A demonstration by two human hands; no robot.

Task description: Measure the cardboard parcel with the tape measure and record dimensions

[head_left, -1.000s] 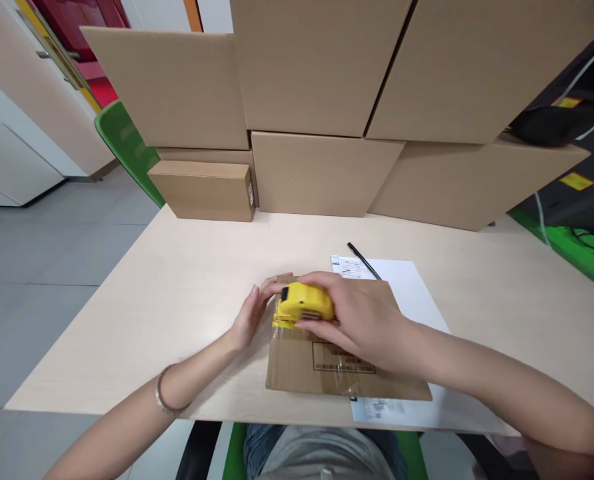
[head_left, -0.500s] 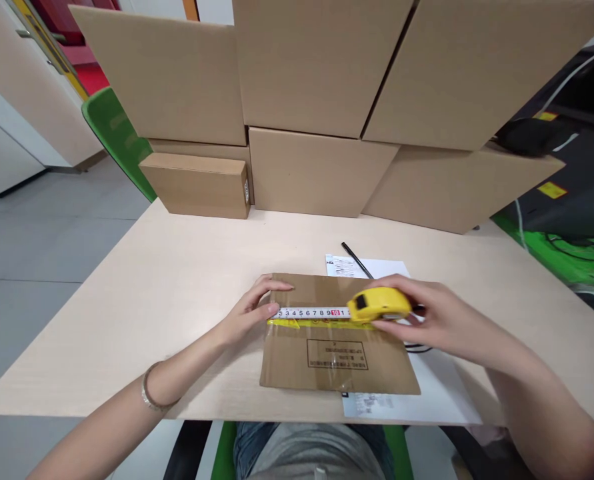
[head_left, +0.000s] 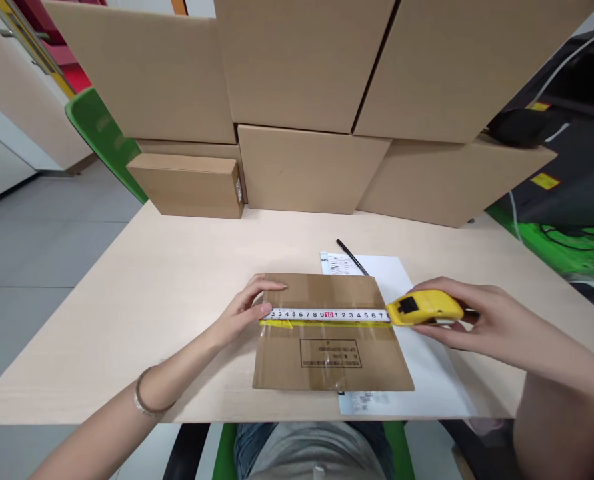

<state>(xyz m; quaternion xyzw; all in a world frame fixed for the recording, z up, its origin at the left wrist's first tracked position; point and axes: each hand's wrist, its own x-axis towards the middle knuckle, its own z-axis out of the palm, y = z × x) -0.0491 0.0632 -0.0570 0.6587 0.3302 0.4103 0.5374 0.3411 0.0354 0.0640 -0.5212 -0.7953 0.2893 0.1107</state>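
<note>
Head view: tape measure [head_left: 429,308] pulled farther right, blade [head_left: 307,315] now apparently spanning carton [head_left: 327,363], near side of table [head_left: 201,247]. Left hand [head_left: 247,309] spread, thumb at blade's left end; right hand [head_left: 469,310] grips tape measure.

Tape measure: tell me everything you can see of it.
The tape measure has a rounded yellow case, plastic-looking, with a black patch. Its white blade, printed with black numerals and one red block, is drawn out across the cardboard package. The right hand holds the case by the package's right edge; the left hand has its thumb at the blade's other end.
</note>
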